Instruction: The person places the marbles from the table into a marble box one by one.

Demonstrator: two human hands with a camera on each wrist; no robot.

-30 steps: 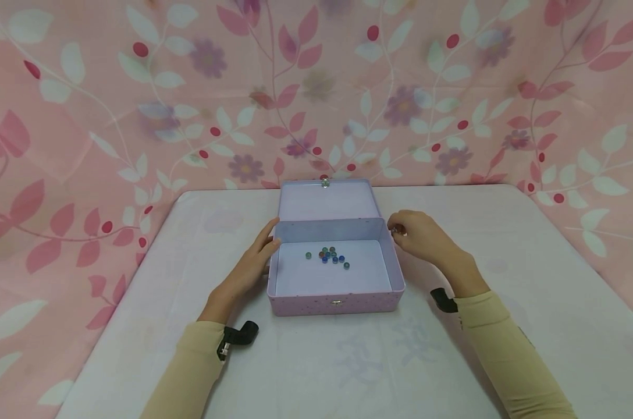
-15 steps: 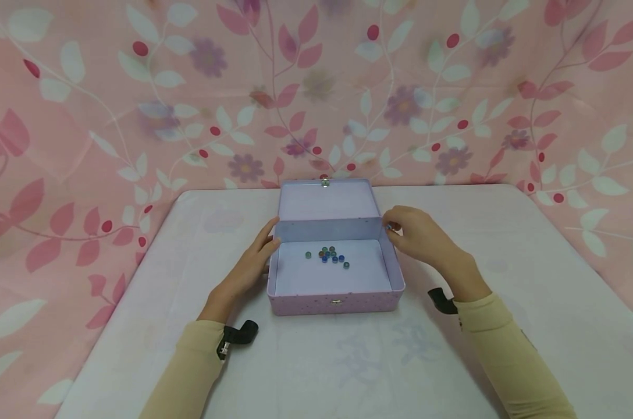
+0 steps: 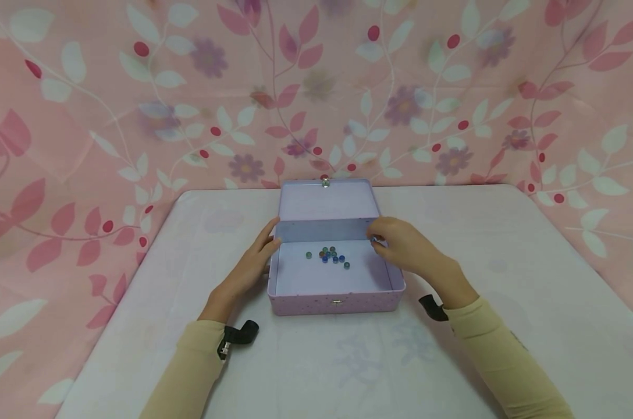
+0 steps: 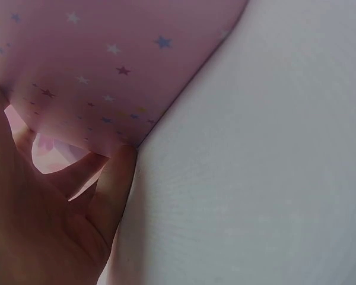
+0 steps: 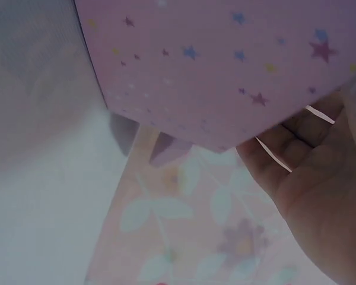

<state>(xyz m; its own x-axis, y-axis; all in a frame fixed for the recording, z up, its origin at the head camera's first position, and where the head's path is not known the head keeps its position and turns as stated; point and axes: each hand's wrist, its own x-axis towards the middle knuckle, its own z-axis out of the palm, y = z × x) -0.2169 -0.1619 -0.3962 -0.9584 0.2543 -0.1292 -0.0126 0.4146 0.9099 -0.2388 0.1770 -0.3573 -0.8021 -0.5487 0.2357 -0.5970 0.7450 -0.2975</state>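
Note:
In the head view a lilac tin box (image 3: 337,305) stands on the table with its lid (image 3: 327,201) tipped back. Several glass marbles (image 3: 327,255), blue, green and brownish, lie together on its floor. My left hand (image 3: 247,265) rests against the box's left side, thumb near the rim; in the left wrist view its fingers (image 4: 115,184) touch the star-printed wall. Over the right rim, my right hand (image 3: 402,244) reaches into the box and pinches a small blue marble (image 3: 374,239), mostly covered by the fingers. The right wrist view shows that hand beyond the box's outer wall (image 5: 213,77).
A white cloth (image 3: 316,372) covers the table beneath the box. Behind the table hangs a pink floral curtain (image 3: 316,87). A metal clasp (image 3: 337,302) sits on the box's front, and its latch (image 3: 325,183) is on the lid's far edge.
My right hand has moved left from outside the right wall to over the inside of the box, still pinching the marble. The left hand and the box have stayed in place.

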